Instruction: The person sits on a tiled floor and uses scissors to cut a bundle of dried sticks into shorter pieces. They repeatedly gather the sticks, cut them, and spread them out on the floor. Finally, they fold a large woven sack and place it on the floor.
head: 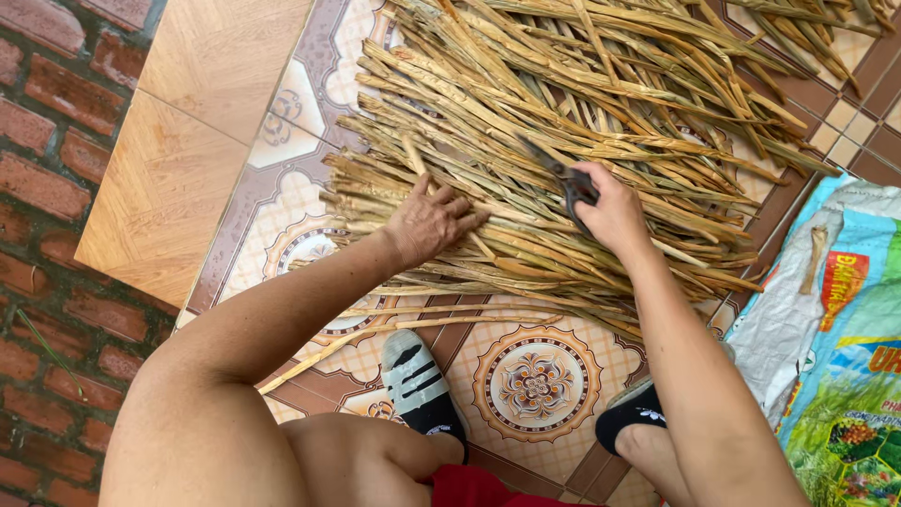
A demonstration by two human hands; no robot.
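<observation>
A big heap of long dried plant stalks (582, 122), tan and greenish, lies across the patterned floor tiles (537, 385). My left hand (432, 221) rests flat on the near end of the heap, fingers spread over the stalks. My right hand (610, 211) grips a pair of dark scissors (561, 178), whose blades point up-left into the stalks. A few loose stalks (394, 329) lie on the tiles just in front of the heap, by my feet.
My two feet in dark slippers (418, 380) stand on the tiles below the heap. A printed plastic sack (835, 319) lies at the right, with one stalk piece on it. Left are plain tan tiles (178, 141) and a brick surface (47, 216).
</observation>
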